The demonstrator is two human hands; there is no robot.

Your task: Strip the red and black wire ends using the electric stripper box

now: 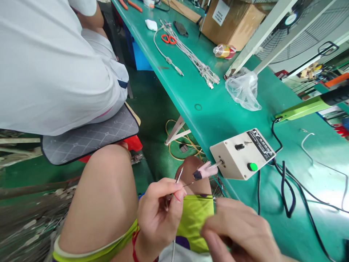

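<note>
Low in the middle, my left hand (162, 207) is closed in a pinch on the end of a thin grey cable (173, 250). Its split wires fan out past the fingertips: a red wire (176, 197), a thin dark one and a pale one with a pointed tip. To the right, my right hand (242, 229) is curled and blurred by motion; a small shiny tip shows by its index finger, but what it holds cannot be made out. Just beyond the wires, a pinkish clamp (207, 170) with a dark end sits on the shaft of a white control box (242, 154).
The box, with a knob and green button, stands at the edge of a green table (188, 98). Farther back lie a cable bundle (191, 54), orange-handled scissors (168, 39), a plastic bag (244, 89), a bottle (224, 51) and a carton (231, 25). A person (54, 72) sits at left.
</note>
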